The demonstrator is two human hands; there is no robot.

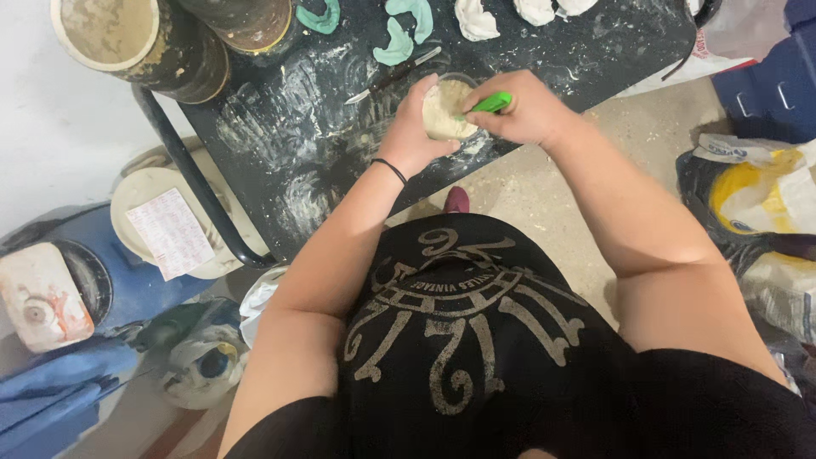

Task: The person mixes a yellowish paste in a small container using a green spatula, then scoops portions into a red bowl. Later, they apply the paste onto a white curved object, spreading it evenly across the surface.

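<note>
In the head view, the left hand (414,129) wraps around a small round clear cup of pale, thick paste (444,110), holding it at the near edge of the black, powder-smeared worktop (280,127). The right hand (523,109) is clenched on a bright green plastic-handled tool (491,104) whose tip sits down in the paste.

The cup stands close to the worktop's edge, so a hard stir could likely tip it or push paste over the rim onto the concrete floor (544,195). A dusty, slick grip might also let the cup twist in the fingers. The tool's working end is hidden in the mix, so its shape cannot be told.

The paste looks dense and grainy, off-white. The worktop is matte and streaked with white dust. Just beyond the cup lies a slim metal-bladed knife (393,75). Farther back rest curved teal moulded pieces (398,42) and lumpy white cast pieces (474,20), smooth-edged and chalky. At the left corner stand stained cylindrical buckets (140,38), crusted with dried material.
</note>
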